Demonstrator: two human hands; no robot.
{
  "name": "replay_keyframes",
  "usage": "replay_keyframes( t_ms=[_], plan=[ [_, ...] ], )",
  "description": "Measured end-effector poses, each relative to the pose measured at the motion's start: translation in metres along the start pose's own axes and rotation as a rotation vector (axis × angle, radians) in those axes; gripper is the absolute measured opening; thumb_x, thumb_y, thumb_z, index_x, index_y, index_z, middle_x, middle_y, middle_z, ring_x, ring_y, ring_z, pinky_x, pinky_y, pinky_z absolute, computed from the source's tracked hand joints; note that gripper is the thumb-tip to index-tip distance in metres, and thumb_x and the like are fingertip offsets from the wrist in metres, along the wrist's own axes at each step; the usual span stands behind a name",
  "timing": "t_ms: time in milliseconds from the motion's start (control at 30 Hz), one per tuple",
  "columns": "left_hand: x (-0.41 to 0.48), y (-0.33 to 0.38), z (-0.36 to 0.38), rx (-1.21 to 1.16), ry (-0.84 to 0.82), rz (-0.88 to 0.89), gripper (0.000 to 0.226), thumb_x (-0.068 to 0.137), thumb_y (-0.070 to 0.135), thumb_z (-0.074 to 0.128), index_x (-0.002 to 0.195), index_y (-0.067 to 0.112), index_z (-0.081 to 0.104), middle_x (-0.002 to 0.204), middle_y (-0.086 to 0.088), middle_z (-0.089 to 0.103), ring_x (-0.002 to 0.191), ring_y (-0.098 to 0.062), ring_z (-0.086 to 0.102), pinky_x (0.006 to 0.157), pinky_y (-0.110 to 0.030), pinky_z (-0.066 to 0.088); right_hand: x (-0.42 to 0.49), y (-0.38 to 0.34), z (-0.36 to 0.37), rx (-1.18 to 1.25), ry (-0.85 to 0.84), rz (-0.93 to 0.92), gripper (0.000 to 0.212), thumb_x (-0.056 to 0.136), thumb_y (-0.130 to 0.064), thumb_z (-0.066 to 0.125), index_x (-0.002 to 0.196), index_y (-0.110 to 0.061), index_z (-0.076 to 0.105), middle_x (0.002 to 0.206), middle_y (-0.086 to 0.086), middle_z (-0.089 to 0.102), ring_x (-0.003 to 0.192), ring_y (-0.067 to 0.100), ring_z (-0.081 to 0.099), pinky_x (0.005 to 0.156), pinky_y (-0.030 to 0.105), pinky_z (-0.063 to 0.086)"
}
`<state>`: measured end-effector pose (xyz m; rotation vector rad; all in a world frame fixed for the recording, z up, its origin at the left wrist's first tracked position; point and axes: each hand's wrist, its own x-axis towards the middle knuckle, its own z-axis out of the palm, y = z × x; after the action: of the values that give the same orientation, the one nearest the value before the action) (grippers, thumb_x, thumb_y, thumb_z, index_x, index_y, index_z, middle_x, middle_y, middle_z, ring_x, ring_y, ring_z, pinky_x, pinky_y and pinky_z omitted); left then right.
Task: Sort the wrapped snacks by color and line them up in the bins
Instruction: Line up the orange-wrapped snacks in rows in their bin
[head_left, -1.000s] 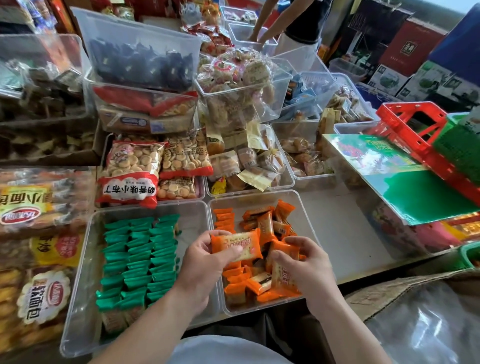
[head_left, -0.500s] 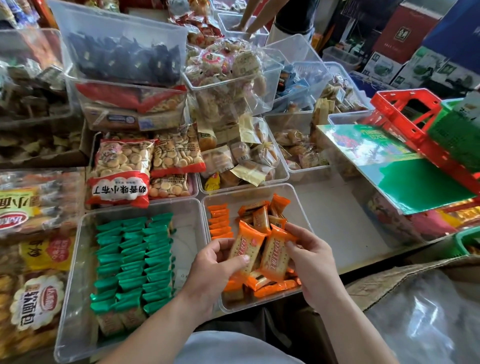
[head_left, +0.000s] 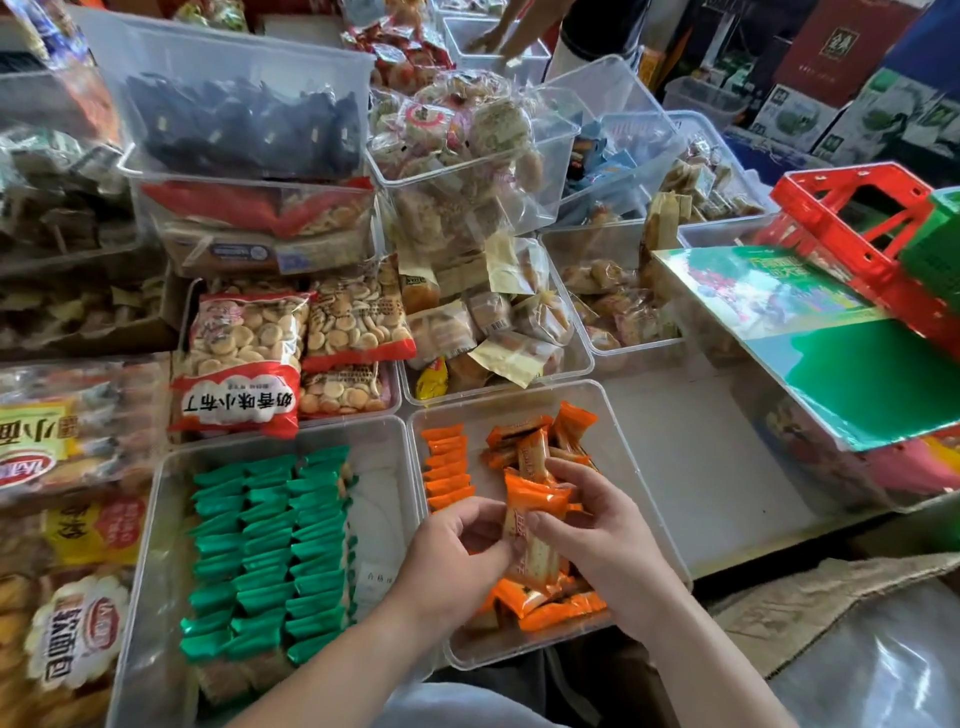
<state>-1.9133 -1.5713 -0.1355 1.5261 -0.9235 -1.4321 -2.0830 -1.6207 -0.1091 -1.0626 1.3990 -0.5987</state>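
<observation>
The left hand (head_left: 457, 564) and right hand (head_left: 602, 545) hide some orange snacks (head_left: 553, 605), and print on the held packet (head_left: 531, 506) is blurred.

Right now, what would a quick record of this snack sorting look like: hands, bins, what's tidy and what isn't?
Left hand: pinches the held orange packets
Right hand: grips the same packets, above the orange bin
Orange row: lined up along that bin's left side
Loose orange packets: jumbled at the bin's far and near ends
Green bin: green packets in neat columns
</observation>
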Motion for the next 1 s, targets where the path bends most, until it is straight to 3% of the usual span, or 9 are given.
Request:
replay_keyframes(
  t_ms=[67, 200, 333, 467, 567, 667, 767, 900, 1000],
  plan=[
    [0.012, 0.001, -0.001, 0.032, -0.001, -0.003, 0.016, 0.089, 0.007, 0.081, 0.101, 0.017, 0.08, 0.089, 0.002, 0.08, 0.082, -0.009, 0.075, 0.073, -0.021, 0.058, 0.019, -0.002, -0.005, -0.1, -0.059, 0.041, 0.064, 0.08, -0.02, 0.09, 0.137, -0.03, 0.062, 0.114, -0.006, 0.076, 0.104, 0.011, 0.074, 0.091, 0.036, 0.062],
    [0.043, 0.002, -0.006, 0.112, -0.022, -0.003, 0.021, 0.085, 0.005, 0.084, 0.101, 0.019, 0.08, 0.092, 0.001, 0.08, 0.087, -0.015, 0.075, 0.08, -0.026, 0.061, 0.051, -0.025, -0.012, -0.348, -0.171, 0.038, 0.044, 0.081, -0.018, 0.086, 0.12, -0.032, 0.071, 0.106, -0.009, 0.076, 0.093, 0.005, 0.072, 0.078, 0.021, 0.059],
    [0.069, 0.004, -0.006, 0.182, 0.017, -0.003, 0.038, 0.076, 0.018, 0.092, 0.108, 0.029, 0.074, 0.099, 0.008, 0.077, 0.094, -0.008, 0.072, 0.082, -0.018, 0.058, 0.072, -0.034, -0.009, -0.236, -0.135, -0.003, 0.053, 0.067, -0.012, 0.086, 0.113, -0.034, 0.074, 0.105, -0.005, 0.079, 0.099, 0.012, 0.075, 0.096, 0.039, 0.06],
    [0.075, 0.007, -0.012, 0.163, -0.065, 0.027, 0.037, 0.082, 0.02, 0.087, 0.115, 0.029, 0.072, 0.108, 0.011, 0.077, 0.105, -0.005, 0.072, 0.095, -0.027, 0.058, 0.078, -0.033, -0.009, -0.094, -0.213, 0.01, 0.055, 0.076, -0.001, 0.088, 0.12, -0.031, 0.072, 0.112, -0.001, 0.077, 0.102, 0.013, 0.074, 0.089, 0.031, 0.061],
    [0.075, 0.003, -0.024, 0.154, 0.026, -0.041, 0.036, 0.078, 0.021, 0.091, 0.107, 0.026, 0.072, 0.097, 0.008, 0.079, 0.093, -0.01, 0.075, 0.088, -0.038, 0.062, 0.09, -0.028, -0.006, -0.032, -0.262, -0.017, 0.04, 0.085, -0.017, 0.085, 0.121, -0.029, 0.071, 0.108, -0.005, 0.078, 0.103, 0.011, 0.074, 0.085, 0.024, 0.059],
    [0.073, -0.005, -0.036, 0.209, 0.201, -0.093, 0.035, 0.074, 0.024, 0.092, 0.101, 0.027, 0.07, 0.092, 0.013, 0.078, 0.086, -0.006, 0.073, 0.084, -0.038, 0.063, 0.129, -0.01, -0.003, -0.569, -0.05, -0.287, 0.02, 0.094, -0.028, 0.076, 0.114, -0.029, 0.075, 0.109, -0.018, 0.073, 0.106, 0.005, 0.066, 0.092, 0.025, 0.055],
    [0.07, -0.012, -0.048, 0.178, 0.261, -0.146, 0.035, 0.073, 0.024, 0.092, 0.1, 0.026, 0.071, 0.092, 0.011, 0.078, 0.086, -0.008, 0.074, 0.084, -0.042, 0.064, 0.172, 0.023, 0.009, -1.068, -0.072, -0.55, 0.032, 0.09, -0.025, 0.072, 0.122, -0.026, 0.073, 0.122, -0.008, 0.069, 0.116, 0.019, 0.062, 0.098, 0.034, 0.054],
    [0.067, -0.017, -0.058, 0.121, 0.281, -0.19, 0.035, 0.076, 0.019, 0.091, 0.103, 0.025, 0.071, 0.094, 0.007, 0.079, 0.089, -0.013, 0.075, 0.081, -0.045, 0.065, 0.199, 0.051, 0.032, -1.341, -0.118, -0.522, 0.054, 0.086, -0.034, 0.075, 0.137, -0.02, 0.063, 0.13, 0.002, 0.064, 0.12, 0.03, 0.058, 0.101, 0.041, 0.052],
    [0.066, -0.02, -0.061, 0.104, 0.293, -0.218, 0.036, 0.076, 0.017, 0.091, 0.105, 0.024, 0.071, 0.095, 0.006, 0.079, 0.089, -0.012, 0.075, 0.08, -0.044, 0.065, 0.206, 0.063, 0.048, -1.491, -0.033, -0.528, 0.053, 0.065, -0.029, 0.091, 0.113, -0.014, 0.074, 0.11, 0.009, 0.061, 0.1, 0.034, 0.056, 0.085, 0.044, 0.054]
  ],
)
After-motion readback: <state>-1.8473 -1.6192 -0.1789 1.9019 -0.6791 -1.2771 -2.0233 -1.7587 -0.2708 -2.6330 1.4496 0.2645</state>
